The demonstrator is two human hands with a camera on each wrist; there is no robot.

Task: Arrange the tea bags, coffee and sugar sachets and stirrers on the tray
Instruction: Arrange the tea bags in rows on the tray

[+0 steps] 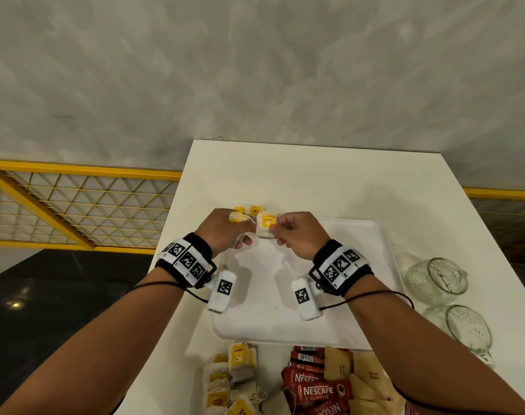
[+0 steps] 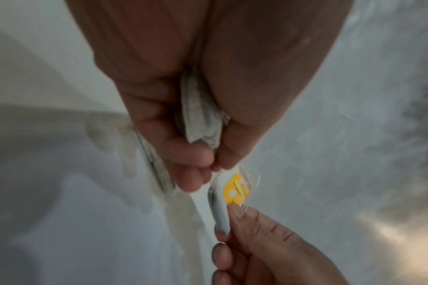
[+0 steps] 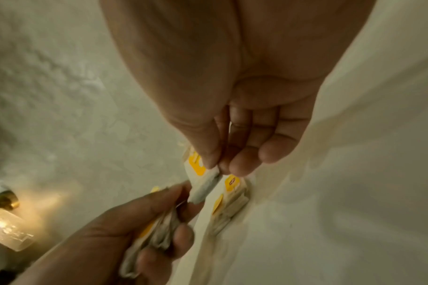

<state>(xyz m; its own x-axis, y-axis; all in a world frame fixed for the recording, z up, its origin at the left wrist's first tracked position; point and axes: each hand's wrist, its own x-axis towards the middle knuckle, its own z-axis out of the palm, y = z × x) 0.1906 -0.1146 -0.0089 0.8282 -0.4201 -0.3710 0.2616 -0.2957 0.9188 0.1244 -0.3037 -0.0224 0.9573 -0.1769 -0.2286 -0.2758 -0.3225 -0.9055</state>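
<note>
White tray (image 1: 360, 330) lies on the table (image 1: 285, 175) in the head view, where the right hand (image 1: 297, 235) pinches one tea bag (image 1: 266, 225) over its far left corner. From the left wrist, the left hand (image 2: 183, 108) clutches a bunch of bags (image 2: 198, 115). From the right wrist, more tea bags (image 3: 230, 198) lie against the tray's edge.

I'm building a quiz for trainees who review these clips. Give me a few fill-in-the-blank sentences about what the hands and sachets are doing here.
1. The right hand pinches a single ____ with a yellow tag.
2. The left hand grips a ____ of tea bags.
3. The red coffee sachets lie ____ the tray, on the table.
4. The two glass cups lie on their ____.

Missing words: tea bag; bunch; off; sides
</note>
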